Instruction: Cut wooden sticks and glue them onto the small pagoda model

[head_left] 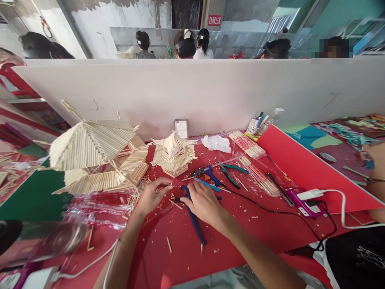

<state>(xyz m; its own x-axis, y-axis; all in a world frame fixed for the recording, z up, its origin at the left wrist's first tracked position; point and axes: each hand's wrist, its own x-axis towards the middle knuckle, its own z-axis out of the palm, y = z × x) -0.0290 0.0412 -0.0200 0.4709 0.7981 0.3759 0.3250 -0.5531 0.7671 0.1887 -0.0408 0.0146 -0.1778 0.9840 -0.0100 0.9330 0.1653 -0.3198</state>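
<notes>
My left hand (pixel 153 196) rests on the red table (pixel 186 257) with its fingertips pinched together among small wood offcuts; what they hold, if anything, is too small to name. My right hand (pixel 205 204) lies just to its right, fingers curled over the upper handle of blue-handled cutters (pixel 195 224), which lie flat with the handles pointing toward me. A small wooden-stick pagoda model (pixel 173 154) stands just beyond both hands. A large stick roof structure (pixel 90 146) sits to the left of it.
A blue glue gun (pixel 208 173), green-handled pliers (pixel 231 174) and stick bundles (pixel 248 146) lie to the right. A purple phone (pixel 302 202) is on a charger cable. Clear plastic bags (pixel 99 205) lie at the left. A white partition (pixel 210 92) closes the back, with people behind it.
</notes>
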